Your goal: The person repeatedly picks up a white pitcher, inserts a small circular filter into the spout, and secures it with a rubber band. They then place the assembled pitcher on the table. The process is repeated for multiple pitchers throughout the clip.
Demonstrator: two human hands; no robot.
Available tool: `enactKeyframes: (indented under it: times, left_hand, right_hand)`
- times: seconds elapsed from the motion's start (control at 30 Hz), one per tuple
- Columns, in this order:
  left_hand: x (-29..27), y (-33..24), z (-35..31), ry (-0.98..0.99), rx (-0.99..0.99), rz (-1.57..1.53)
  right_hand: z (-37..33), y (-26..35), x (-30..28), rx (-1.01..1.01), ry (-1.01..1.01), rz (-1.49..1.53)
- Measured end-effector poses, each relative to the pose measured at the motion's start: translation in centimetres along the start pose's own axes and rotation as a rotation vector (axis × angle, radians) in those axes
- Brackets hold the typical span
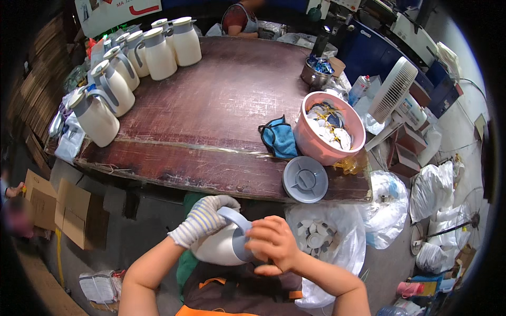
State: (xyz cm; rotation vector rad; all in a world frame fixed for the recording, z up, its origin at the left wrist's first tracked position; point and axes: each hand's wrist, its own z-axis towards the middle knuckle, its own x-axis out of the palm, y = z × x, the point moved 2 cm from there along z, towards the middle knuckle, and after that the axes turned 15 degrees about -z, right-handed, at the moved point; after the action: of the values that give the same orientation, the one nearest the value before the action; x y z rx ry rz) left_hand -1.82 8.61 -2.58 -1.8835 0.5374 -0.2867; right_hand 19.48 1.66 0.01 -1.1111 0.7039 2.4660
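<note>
A white thermos jug (219, 246) with a grey-blue handle and collar lies tilted over my lap, its mouth end to the right. My left hand (203, 220), in a striped knit glove, is closed around the jug by its handle. At the collar is my bare right hand (274, 243), its curled fingers over the jug's mouth. Motion smears those fingers, and what lies under them is hidden. On the table's near edge, beyond my right hand, rests a round grey lid (305, 179). A blue cloth (279, 138) lies behind it.
Several similar jugs (161, 55) stand along the left side of the dark red table (211, 100). A pink bucket (328, 150) of round pieces stands at right, near a white fan (392, 89). Below the edge is a plastic bag (348, 247) of discs. Another person (240, 21) sits across.
</note>
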Motion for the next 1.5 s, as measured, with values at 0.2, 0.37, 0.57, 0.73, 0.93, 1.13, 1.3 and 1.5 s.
enactKeyframes:
  times: [0.2, 0.37, 0.57, 0.73, 0.93, 1.13, 1.3, 1.5]
  left_hand:
    - [5.5, 1.2, -5.4, 0.351, -0.039, 0.161]
    - [7.1, -1.0, -6.2, 0.303, -0.289, -0.146]
    - [8.3, 0.6, -5.7, 0.155, -0.010, -0.234]
    - [7.7, -1.3, -6.7, 0.131, -0.197, -0.814]
    - [6.0, -1.5, -5.1, -0.020, -0.174, -0.937]
    - [5.0, -0.7, -4.1, -0.077, -0.086, -0.997]
    - [5.5, 0.1, -3.6, -0.007, -0.074, -1.020]
    - [5.3, -0.2, -4.1, -0.036, -0.056, -1.006]
  right_hand:
    - [-1.0, -2.1, 2.2, 0.654, -0.140, 0.236]
    - [0.0, -2.8, 1.7, 0.601, -0.097, 0.130]
    - [2.0, -4.2, 1.4, 0.563, 0.016, 0.100]
    - [6.3, -8.6, -3.6, 0.379, -0.090, -0.045]
    - [5.4, -22.7, -13.5, 0.892, 0.303, -1.205]
    - [2.9, -28.1, -13.6, 1.087, 0.614, -1.098]
    - [3.5, -27.5, -13.0, 1.061, 0.678, -1.247]
    - [3.2, -26.5, -15.0, 0.975, 0.064, -1.265]
